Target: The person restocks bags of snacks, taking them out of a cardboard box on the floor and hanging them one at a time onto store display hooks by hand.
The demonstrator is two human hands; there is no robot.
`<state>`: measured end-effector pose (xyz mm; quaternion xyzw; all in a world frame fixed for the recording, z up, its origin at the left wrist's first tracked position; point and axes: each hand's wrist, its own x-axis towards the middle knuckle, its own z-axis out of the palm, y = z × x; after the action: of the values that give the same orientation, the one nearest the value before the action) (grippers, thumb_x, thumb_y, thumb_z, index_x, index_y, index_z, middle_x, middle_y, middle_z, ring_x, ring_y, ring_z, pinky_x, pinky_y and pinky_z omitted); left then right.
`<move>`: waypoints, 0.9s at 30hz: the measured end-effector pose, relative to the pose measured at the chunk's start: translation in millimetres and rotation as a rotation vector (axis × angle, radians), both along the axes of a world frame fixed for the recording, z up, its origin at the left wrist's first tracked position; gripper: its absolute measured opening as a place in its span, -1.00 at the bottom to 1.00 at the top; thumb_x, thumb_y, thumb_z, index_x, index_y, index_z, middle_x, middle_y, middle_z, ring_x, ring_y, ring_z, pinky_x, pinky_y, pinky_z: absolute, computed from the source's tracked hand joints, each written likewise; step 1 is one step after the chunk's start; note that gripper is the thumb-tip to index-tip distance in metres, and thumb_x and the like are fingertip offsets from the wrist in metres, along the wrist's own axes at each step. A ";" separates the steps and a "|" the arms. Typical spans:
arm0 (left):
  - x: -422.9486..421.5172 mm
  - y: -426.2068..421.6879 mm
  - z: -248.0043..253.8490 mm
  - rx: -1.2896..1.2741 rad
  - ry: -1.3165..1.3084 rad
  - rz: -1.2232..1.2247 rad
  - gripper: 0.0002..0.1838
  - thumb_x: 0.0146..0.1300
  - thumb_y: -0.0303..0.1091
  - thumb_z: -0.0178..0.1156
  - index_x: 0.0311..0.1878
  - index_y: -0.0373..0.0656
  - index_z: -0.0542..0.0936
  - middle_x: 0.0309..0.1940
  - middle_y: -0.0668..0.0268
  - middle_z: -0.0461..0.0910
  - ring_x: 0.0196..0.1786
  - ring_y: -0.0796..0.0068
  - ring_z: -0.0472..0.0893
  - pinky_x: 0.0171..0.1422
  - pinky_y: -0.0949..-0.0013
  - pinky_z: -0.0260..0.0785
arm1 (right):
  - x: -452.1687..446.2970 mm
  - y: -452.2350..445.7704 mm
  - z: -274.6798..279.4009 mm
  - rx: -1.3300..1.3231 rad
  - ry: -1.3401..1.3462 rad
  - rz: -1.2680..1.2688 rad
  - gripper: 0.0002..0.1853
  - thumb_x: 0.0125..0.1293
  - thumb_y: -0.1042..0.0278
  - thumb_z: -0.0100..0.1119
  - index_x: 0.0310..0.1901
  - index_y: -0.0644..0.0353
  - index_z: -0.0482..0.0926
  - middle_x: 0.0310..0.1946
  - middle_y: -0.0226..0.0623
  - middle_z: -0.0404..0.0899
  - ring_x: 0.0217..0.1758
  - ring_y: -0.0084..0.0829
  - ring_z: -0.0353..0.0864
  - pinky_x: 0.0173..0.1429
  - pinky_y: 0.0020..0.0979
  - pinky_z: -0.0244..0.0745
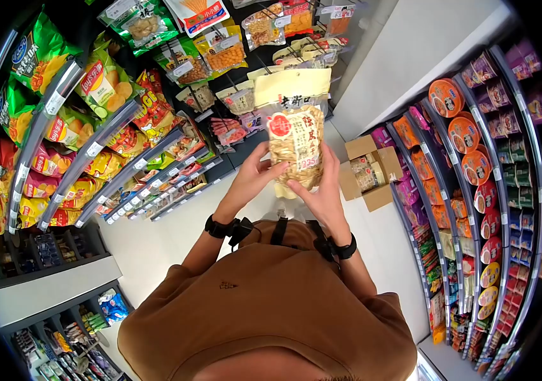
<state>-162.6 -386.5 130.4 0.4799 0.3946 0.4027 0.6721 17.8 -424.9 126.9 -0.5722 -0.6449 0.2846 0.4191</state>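
A clear and cream snack bag [298, 136] with a red round label and dark lettering is held upright in front of my chest. My left hand [255, 178] grips its lower left side, the thumb lying across the front. On the lower right side, my right hand [323, 190] holds it the same way, thumb on the front. The other fingers of both hands are partly hidden behind the bag. Similar cream-topped bags [238, 98] hang on hooks just behind it, next to pink packets [228, 130].
Chip bags [102, 79] fill the curved shelves at the left. An open cardboard box [369, 174] with packets inside sits on the floor [156, 244] to the right. Beyond it, shelves hold round instant noodle bowls [465, 133]. A grey column [398, 57] rises at the upper right.
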 end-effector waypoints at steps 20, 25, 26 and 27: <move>75.3 -61.6 78.2 0.258 0.102 -0.463 -0.78 0.33 -0.41 0.09 0.01 -0.24 0.50 -0.07 0.28 0.53 -0.06 0.45 0.58 0.11 0.33 0.39 | 107.1 -117.8 -22.0 -0.428 1.829 0.306 -0.25 0.35 -0.23 -0.25 0.40 0.17 0.06 0.34 -0.04 0.20 0.32 -0.02 0.28 0.33 0.05 0.24; 94.4 -56.3 50.6 0.187 0.023 -0.583 -0.82 0.35 -0.40 0.08 -0.05 -0.25 0.53 -0.15 0.28 0.53 -0.19 0.45 0.61 -0.03 0.34 0.43 | 130.4 -122.7 -71.4 -0.310 1.818 0.068 -0.26 0.35 -0.22 -0.23 0.39 0.16 0.08 0.33 -0.05 0.21 0.31 -0.02 0.29 0.32 0.05 0.26; 92.3 -53.7 52.4 0.195 0.028 -0.560 -0.82 0.33 -0.40 0.10 -0.07 -0.24 0.53 -0.18 0.30 0.55 -0.22 0.49 0.61 -0.04 0.39 0.42 | 130.1 -121.2 -76.1 -0.295 1.816 0.033 -0.26 0.35 -0.21 -0.23 0.39 0.16 0.08 0.33 -0.05 0.21 0.31 -0.02 0.29 0.32 0.05 0.26; 92.6 -51.0 52.9 0.201 0.029 -0.541 -0.83 0.31 -0.39 0.11 -0.09 -0.23 0.54 -0.20 0.32 0.57 -0.26 0.53 0.60 -0.05 0.43 0.41 | 130.9 -120.0 -79.6 -0.285 1.812 0.002 -0.26 0.35 -0.21 -0.22 0.39 0.16 0.09 0.33 -0.05 0.21 0.31 -0.02 0.30 0.32 0.05 0.26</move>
<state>-70.1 -437.5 183.3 0.6377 0.2201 0.2390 0.6984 148.7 -544.9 47.4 -0.1760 -0.0290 0.7018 0.6896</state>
